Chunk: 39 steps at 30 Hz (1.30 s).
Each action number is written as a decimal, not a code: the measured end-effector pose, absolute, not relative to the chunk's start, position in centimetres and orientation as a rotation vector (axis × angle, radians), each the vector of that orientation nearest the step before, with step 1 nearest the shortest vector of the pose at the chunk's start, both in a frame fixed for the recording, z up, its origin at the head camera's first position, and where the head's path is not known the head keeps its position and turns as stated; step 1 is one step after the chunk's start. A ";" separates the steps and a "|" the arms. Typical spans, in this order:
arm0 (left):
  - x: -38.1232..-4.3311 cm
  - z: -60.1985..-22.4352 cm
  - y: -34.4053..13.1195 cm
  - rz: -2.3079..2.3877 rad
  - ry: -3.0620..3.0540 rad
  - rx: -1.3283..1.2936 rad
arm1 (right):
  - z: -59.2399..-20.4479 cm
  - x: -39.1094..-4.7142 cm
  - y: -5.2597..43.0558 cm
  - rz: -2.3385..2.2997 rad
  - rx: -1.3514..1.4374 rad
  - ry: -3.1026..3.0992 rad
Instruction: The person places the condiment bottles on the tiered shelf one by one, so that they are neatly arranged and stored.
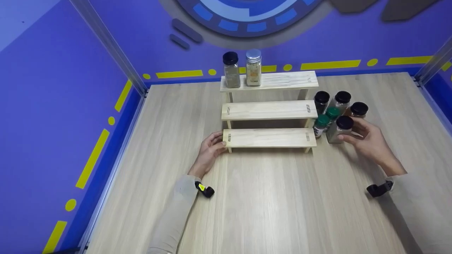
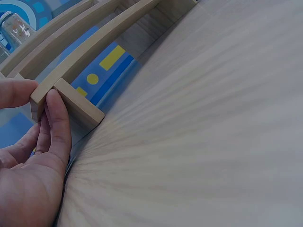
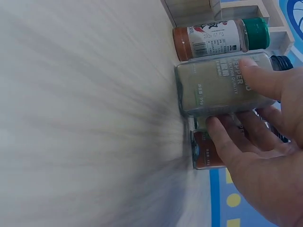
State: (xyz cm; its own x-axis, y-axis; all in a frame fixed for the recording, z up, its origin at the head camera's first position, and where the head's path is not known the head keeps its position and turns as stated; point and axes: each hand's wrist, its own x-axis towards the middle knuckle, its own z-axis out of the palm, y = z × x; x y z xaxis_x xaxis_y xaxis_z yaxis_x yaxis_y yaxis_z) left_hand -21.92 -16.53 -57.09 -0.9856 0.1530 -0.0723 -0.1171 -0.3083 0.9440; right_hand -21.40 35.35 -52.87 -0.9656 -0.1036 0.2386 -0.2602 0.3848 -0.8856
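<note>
My left hand [image 1: 209, 151] pinches the left end of the lowest step of a three-tier wooden spice rack [image 1: 270, 137]. In the left wrist view the thumb [image 2: 16, 92] lies on the board's top side and the fingers are beneath it. Off the rack's right side, my right hand [image 1: 369, 141] grips a square glass pepper jar [image 3: 208, 85] with a black lid, thumb on one face and fingers on the opposite side. The jar stands upright, its base at the tabletop. Beside it is a green-capped spice bottle [image 3: 215, 40] with a white label.
On the top step stand a black-lidded jar [image 1: 232, 74] and a silver-lidded jar [image 1: 253, 68]. Behind the pepper jar are another green-capped bottle [image 1: 332, 113] and several black-lidded jars [image 1: 342, 98]. A blue wall [image 1: 197, 60] borders the wood-grain table [image 1: 268, 204].
</note>
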 end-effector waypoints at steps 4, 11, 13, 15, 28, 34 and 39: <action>-21.9 -57.1 -16.5 2.406 1.741 0.045 | -53.0 -21.3 35.2 1.635 0.356 -2.447; -21.9 -57.1 -16.6 2.381 1.760 0.050 | -52.3 -21.4 35.3 1.611 0.303 -2.444; -21.9 -57.1 -16.5 2.382 1.755 0.054 | -51.7 -21.3 35.3 1.611 0.278 -2.439; -22.0 -57.1 -16.5 2.388 1.749 0.059 | -50.9 -21.1 35.3 1.583 0.266 -2.438; -21.8 -56.9 -16.5 2.405 1.744 0.035 | -45.1 -21.1 33.4 1.543 0.252 -2.362; -21.9 -57.0 -16.6 2.406 1.744 0.054 | -42.5 -22.5 31.6 1.574 0.295 -2.300; -21.9 -57.1 -16.5 2.412 1.734 0.054 | -40.4 -23.7 29.7 1.568 0.334 -2.278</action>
